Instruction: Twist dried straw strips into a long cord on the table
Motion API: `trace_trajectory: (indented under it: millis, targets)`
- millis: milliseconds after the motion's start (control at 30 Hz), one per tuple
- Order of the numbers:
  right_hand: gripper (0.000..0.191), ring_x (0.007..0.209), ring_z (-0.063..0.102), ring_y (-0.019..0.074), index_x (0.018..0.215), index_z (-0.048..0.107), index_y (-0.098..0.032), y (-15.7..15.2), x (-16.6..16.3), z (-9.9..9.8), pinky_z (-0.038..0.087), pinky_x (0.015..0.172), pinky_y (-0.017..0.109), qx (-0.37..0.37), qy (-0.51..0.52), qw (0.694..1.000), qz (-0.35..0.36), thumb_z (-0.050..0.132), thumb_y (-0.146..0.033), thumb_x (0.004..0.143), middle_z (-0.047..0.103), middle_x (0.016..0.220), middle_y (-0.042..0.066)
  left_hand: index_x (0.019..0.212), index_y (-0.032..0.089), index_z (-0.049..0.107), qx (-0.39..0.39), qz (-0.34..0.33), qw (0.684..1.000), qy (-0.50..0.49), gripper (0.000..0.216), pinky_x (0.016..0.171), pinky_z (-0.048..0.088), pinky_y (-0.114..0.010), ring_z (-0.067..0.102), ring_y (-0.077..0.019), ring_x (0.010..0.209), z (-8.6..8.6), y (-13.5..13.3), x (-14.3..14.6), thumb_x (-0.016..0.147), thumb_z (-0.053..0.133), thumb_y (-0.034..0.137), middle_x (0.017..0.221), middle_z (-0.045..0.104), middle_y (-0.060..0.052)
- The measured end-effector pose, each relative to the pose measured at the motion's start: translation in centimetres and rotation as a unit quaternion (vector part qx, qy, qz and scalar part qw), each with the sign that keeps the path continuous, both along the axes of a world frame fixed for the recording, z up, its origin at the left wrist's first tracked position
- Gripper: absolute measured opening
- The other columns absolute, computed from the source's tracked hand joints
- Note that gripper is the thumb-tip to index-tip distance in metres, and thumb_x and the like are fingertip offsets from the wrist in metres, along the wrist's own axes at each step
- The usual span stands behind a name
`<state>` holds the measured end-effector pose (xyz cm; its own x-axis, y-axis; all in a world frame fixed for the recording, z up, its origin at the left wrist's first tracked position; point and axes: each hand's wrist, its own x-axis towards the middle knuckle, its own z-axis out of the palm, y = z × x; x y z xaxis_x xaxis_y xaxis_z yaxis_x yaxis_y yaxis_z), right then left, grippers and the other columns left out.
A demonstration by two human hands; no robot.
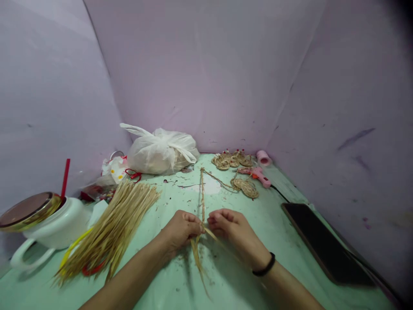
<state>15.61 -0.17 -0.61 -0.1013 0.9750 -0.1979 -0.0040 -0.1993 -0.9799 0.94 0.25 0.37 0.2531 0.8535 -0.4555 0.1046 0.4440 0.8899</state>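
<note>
A thin straw braid point(202, 193) runs away from me down the middle of the table, then bends at its far end toward a coiled straw piece point(245, 188) on the right. My left hand point(182, 230) pinches the near end of the braid, where loose straw strands point(197, 258) hang toward me. Just to its right is my right hand point(234, 232), a black band on the wrist. Its fingers are curled, and one pale strand runs from the braid in under them; the exact grip is partly hidden.
At left lie a bundle of dry straw point(112, 228) and a white cup point(61, 224) with a lid. Behind are a tied white plastic bag point(161, 150) and several woven straw pieces point(230, 160). A pink glue gun point(260, 175) and a black phone point(322, 243) lie at right.
</note>
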Motion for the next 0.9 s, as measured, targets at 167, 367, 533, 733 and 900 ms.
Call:
trace_trajectory:
  millis: [167, 367, 533, 733, 900]
  targets:
    - [0.023, 0.046, 0.051, 0.0084, 0.060, 0.051, -0.014, -0.7, -1.9, -1.2, 0.043, 0.051, 0.023, -0.135, 0.076, 0.985, 0.079, 0.057, -0.036, 0.063, 0.054, 0.051, 0.000, 0.050, 0.012, 0.053, 0.000, -0.005, 1.000, -0.011, 0.008, 0.038, 0.013, -0.019, 0.026, -0.0028, 0.034, -0.6, 0.1, 0.0, 0.048, 0.054, 0.019, 0.038, 0.044, 0.004]
    - [0.018, 0.048, 0.051, 0.0099, 0.072, 0.059, -0.015, -0.9, -0.4, -0.7, 0.037, 0.043, 0.021, -0.040, -0.140, 0.987, 0.069, 0.059, -0.030, 0.064, 0.061, 0.064, 0.003, 0.047, 0.014, 0.050, 0.026, -0.016, 0.999, 0.012, 0.006, 0.037, 0.011, -0.021, 0.021, -0.0030, 0.033, -0.8, 0.2, -0.2, 0.047, 0.054, 0.018, 0.033, 0.034, 0.007]
    - [0.012, 0.046, 0.047, 0.0092, 0.061, 0.058, -0.016, -2.8, 1.5, -1.6, 0.032, 0.043, 0.020, 0.010, -0.235, 0.970, 0.055, 0.060, -0.027, 0.063, 0.057, 0.054, 0.001, 0.049, 0.013, 0.053, 0.005, -0.021, 0.999, 0.025, 0.005, 0.038, 0.012, -0.021, 0.024, -0.0036, 0.033, -0.8, 0.2, -0.2, 0.048, 0.053, 0.018, 0.034, 0.037, 0.006]
    - [0.014, 0.049, 0.043, 0.0085, 0.062, 0.055, -0.015, -4.8, 2.0, -2.6, 0.031, 0.045, 0.020, -0.002, -0.226, 0.970, 0.093, 0.057, -0.028, 0.065, 0.053, 0.054, 0.000, 0.048, 0.014, 0.051, 0.014, -0.036, 0.998, 0.053, 0.004, 0.038, 0.012, -0.021, 0.023, -0.0037, 0.033, -1.2, 0.3, -0.2, 0.050, 0.053, 0.017, 0.034, 0.036, 0.006]
    - [0.016, 0.045, 0.038, 0.0077, 0.059, 0.050, -0.016, -4.7, 2.2, -2.4, 0.028, 0.043, 0.020, 0.012, -0.234, 0.966, 0.110, 0.051, -0.028, 0.069, 0.046, 0.050, -0.002, 0.049, 0.014, 0.051, 0.023, -0.050, 0.997, 0.052, 0.005, 0.038, 0.013, -0.021, 0.024, -0.0038, 0.034, -1.3, 0.3, -0.2, 0.051, 0.053, 0.018, 0.035, 0.036, 0.006]
